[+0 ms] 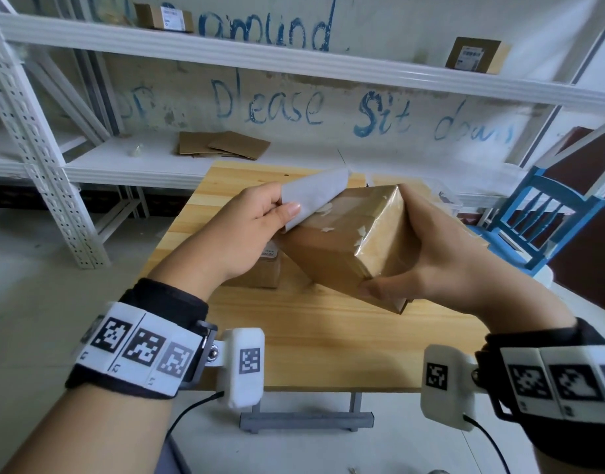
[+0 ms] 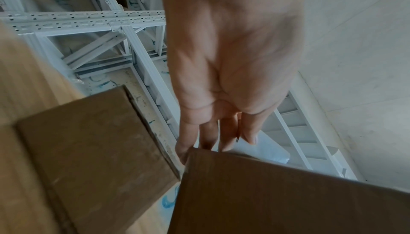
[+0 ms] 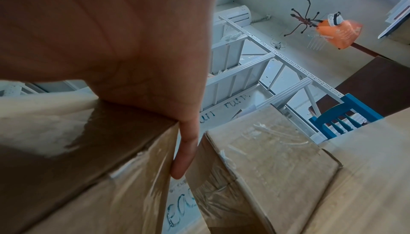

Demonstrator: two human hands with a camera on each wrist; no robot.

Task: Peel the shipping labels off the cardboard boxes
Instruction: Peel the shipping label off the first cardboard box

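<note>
A taped cardboard box (image 1: 345,248) is held tilted above the wooden table (image 1: 328,347) by the right hand (image 1: 441,254), thumb curled on the near corner and fingers wrapped over the far end. The shipping label (image 1: 311,196) is pinched at its lower edge between thumb and fingers of the left hand (image 1: 239,234); most of it is lifted off the box top, blank underside showing, with one edge apparently still attached. White paper scraps are seen stuck on the box top. No print on the label can be read.

A second box (image 1: 256,271) is seen on the table under the left hand, a label partly visible on it, text too small to read. Two labelled boxes are noted on the upper shelf (image 1: 294,59): one at left (image 1: 164,17), one at right (image 1: 475,56). Flattened cardboard (image 1: 222,145) lies on the lower shelf. Blue writing (image 1: 328,107) on the wall reads "Please sit down". A blue chair (image 1: 540,217) stands at right.
</note>
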